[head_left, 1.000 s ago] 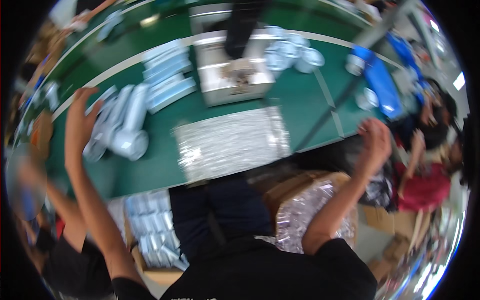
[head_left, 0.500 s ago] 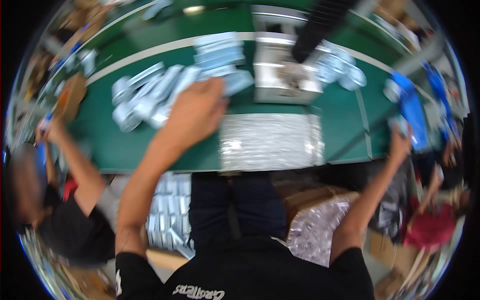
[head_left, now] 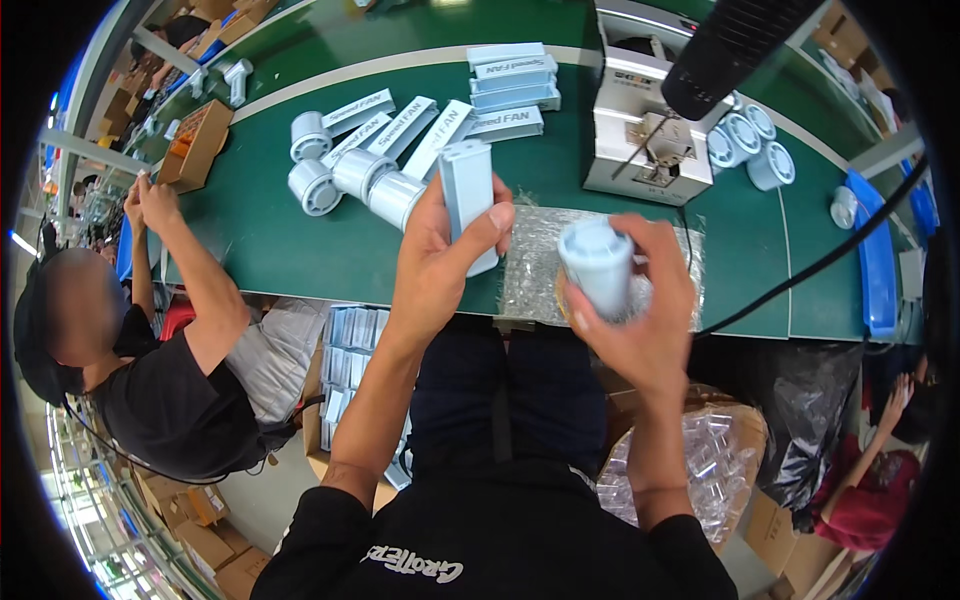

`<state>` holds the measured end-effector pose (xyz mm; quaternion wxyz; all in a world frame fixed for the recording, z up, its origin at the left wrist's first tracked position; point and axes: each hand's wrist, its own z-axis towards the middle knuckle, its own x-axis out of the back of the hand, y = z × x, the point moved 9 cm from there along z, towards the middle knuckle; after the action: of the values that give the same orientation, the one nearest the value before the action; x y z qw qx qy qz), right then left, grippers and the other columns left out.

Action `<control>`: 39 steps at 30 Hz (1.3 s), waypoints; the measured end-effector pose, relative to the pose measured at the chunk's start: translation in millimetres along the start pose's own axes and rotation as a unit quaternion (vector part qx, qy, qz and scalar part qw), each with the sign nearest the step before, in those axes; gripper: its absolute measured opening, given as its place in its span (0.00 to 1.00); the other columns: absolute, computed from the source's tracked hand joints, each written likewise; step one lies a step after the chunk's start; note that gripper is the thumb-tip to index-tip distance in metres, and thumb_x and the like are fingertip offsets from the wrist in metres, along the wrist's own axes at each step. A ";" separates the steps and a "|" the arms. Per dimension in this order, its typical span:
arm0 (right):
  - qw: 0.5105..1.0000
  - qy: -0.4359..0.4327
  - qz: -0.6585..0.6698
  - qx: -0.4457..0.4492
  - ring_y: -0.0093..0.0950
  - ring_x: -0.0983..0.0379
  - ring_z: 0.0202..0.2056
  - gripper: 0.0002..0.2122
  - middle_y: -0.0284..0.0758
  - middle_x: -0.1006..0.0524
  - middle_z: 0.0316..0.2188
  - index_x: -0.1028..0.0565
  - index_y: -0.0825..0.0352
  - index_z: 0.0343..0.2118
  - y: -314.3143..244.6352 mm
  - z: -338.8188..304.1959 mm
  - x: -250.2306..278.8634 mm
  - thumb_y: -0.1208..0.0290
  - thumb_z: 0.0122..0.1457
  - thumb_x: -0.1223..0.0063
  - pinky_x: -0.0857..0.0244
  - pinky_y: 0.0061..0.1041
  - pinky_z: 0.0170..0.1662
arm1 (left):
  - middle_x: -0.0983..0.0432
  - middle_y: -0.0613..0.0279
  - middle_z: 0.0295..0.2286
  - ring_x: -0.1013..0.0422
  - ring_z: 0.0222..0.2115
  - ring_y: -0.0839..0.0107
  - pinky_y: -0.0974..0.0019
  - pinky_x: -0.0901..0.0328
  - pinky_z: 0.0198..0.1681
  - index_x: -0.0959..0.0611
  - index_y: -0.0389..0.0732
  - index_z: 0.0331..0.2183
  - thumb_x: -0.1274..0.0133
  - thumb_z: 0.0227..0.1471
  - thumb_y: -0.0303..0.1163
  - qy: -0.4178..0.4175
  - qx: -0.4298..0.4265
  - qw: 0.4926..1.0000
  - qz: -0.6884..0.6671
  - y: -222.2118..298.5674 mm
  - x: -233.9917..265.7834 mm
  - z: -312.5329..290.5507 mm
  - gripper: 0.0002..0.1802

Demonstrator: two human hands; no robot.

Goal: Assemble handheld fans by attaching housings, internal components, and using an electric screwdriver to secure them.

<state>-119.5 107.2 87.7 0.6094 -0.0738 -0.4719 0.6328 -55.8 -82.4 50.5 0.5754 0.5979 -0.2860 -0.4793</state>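
Blue bar (head_left: 466, 188) gripped by left hand (head_left: 432, 255), at its one o'clock; blue cylinder (head_left: 598, 268) by right hand (head_left: 652, 312), at ten o'clock.

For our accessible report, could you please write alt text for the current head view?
A person's left hand holds a pale blue bar and their right hand a pale blue cylinder, above a green bench. Similar bars and cylinders lie beyond, near a metal box. A co-worker is at left.
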 end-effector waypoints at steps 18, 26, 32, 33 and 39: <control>0.978 -0.091 0.177 -0.061 0.34 0.21 0.45 0.20 0.43 0.22 0.46 0.27 0.69 0.51 25.9 10.7 -35.1 0.78 0.55 0.40 0.29 0.28 0.46 | 0.20 0.57 0.29 0.23 0.26 0.74 0.72 0.28 0.29 0.27 0.37 0.41 0.37 0.57 0.23 -0.034 -0.013 0.997 -0.071 -16.6 -21.3 2.3 0.14; 0.956 -0.088 0.220 -0.171 0.27 0.21 0.35 0.07 0.37 0.18 0.34 0.19 0.71 0.37 37.3 9.7 -38.6 0.78 0.56 0.36 0.29 0.25 0.41 | 0.22 0.59 0.30 0.28 0.26 0.76 0.71 0.33 0.28 0.27 0.40 0.41 0.40 0.60 0.26 -0.015 0.021 0.977 -0.213 -28.3 -24.0 12.4 0.11; 0.949 -0.054 0.231 -0.207 0.22 0.21 0.34 0.08 0.35 0.17 0.33 0.19 0.70 0.39 39.1 5.9 -39.8 0.78 0.57 0.36 0.29 0.22 0.39 | 0.23 0.54 0.38 0.29 0.34 0.72 0.66 0.34 0.40 0.25 0.40 0.42 0.47 0.66 0.37 -0.016 0.040 0.951 -0.307 -33.0 -28.2 18.7 0.11; 0.939 -0.017 0.255 -0.232 0.21 0.21 0.34 0.08 0.35 0.18 0.32 0.19 0.70 0.39 44.9 3.4 -36.4 0.78 0.57 0.36 0.30 0.20 0.38 | 0.23 0.52 0.40 0.29 0.36 0.70 0.65 0.34 0.42 0.24 0.40 0.42 0.48 0.67 0.40 0.024 0.040 0.944 -0.327 -34.1 -24.0 20.8 0.13; 0.968 0.008 0.196 -0.158 0.18 0.27 0.31 0.03 0.32 0.19 0.29 0.18 0.72 0.34 26.0 2.4 -31.9 0.80 0.57 0.36 0.35 0.18 0.36 | 0.25 0.45 0.46 0.25 0.46 0.59 0.55 0.31 0.54 0.26 0.36 0.46 0.51 0.68 0.41 0.089 0.022 0.943 -0.321 -33.4 -13.5 22.6 0.17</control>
<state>-131.5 84.1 55.7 0.4581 -0.2654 -0.5372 0.6565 -88.3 -73.9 24.3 0.4008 0.7107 -0.0366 -0.5770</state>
